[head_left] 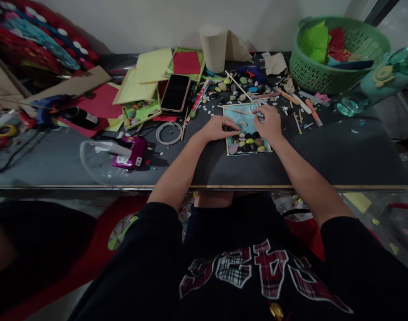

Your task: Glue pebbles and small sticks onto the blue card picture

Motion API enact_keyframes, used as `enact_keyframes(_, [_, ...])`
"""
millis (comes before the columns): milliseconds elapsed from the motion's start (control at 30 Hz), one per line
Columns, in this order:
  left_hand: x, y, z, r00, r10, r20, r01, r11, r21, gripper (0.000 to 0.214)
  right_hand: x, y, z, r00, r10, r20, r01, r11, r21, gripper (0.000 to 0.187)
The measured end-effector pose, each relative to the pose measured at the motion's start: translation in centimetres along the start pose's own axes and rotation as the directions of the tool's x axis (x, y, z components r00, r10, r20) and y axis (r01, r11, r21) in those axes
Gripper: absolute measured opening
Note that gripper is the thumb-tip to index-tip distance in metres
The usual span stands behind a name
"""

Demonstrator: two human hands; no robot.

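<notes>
Black cloth of a shirt [257, 249], with plaid letters across the chest, fills the space nearest the camera, and both forearms reach from its sleeves over a dark table [324, 156]. Between the hands lies a blue card [236, 115], flat on the table and edged with thin sticks. Its near part is covered with rows of stones [249, 142], black, yellow, brown and pale grey. The left hand [220, 128] rests at the card's left side, thumb and forefinger bent toward each other above the stones; whether they pinch anything, I cannot tell. The right hand [267, 122] is over the card's right side, fingers curled close to the thumb near a pale curved strip, and again any grip is too small to make out. Beyond the card, loose pebbles [244, 80] and scraps are scattered. To the left are a phone [175, 92], a clear ring [158, 133] and a purple box [130, 154]; to the right stand a green basket [300, 69] and a bottle [371, 89].
</notes>
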State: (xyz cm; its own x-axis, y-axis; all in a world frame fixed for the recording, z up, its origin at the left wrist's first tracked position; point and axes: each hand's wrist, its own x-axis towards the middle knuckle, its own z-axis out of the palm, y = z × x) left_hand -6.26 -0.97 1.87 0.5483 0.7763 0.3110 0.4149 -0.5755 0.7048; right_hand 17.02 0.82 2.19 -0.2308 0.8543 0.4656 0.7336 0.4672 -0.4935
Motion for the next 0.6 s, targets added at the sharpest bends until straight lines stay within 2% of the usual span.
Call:
enact_keyframes(133, [-0.2, 0.1, -0.2, 0.998, 0.037, 0.057, -0.038, 0.999, 0.026, 0.032, 0.1, 0.5, 0.6, 0.999, -0.05, -0.002, 0.05, 0.999, 0.006, 0.021])
enact_keyframes(200, [-0.2, 0.2, -0.2, 0.998, 0.039, 0.048, -0.04, 0.999, 0.026, 0.041, 0.2, 0.7, 0.8, 0.997, -0.08, -0.019, 0.08, 0.997, 0.001, 0.02])
enact_keyframes(233, [-0.1, 0.3, -0.1, 1.0, 0.026, 0.015, -0.027, 0.999, 0.033, 0.046, 0.2, 0.7, 0.8, 0.996, -0.09, -0.025, 0.09, 0.996, -0.001, 0.019])
enact_keyframes(300, [0.3, 0.3, 0.4, 0.991, -0.021, -0.129, 0.026, 0.999, 0.04, 0.052, 0.0, 0.2, 0.5, 0.994, -0.102, -0.023, 0.102, 0.995, 0.005, 0.019])
enact_keyframes(367, [0.9, 0.4, 1.1, 0.944, -0.09, -0.318, 0.094, 0.996, -0.001, 0.054, -0.3, -0.8, 0.1, 0.991, -0.131, -0.013, 0.132, 0.991, 0.039, 0.022])
enact_keyframes(433, [1.3, 0.4, 2.0, 0.875, -0.166, -0.455, 0.146, 0.986, -0.079, 0.058, -0.8, -2.1, -0.3, 0.978, -0.209, 0.011, 0.207, 0.973, 0.105, 0.026])
enact_keyframes(500, [1.3, 0.6, 3.0, 0.821, -0.22, -0.527, 0.178, 0.976, -0.129, 0.063, -1.2, -3.3, -0.4, 0.944, -0.324, 0.055, 0.308, 0.932, 0.191, 0.031])
enact_keyframes(600, [0.9, 1.3, 3.9, 0.792, -0.218, -0.571, 0.189, 0.976, -0.11, 0.063, -1.6, -4.3, 0.1, 0.891, -0.444, 0.088, 0.403, 0.867, 0.293, 0.041])
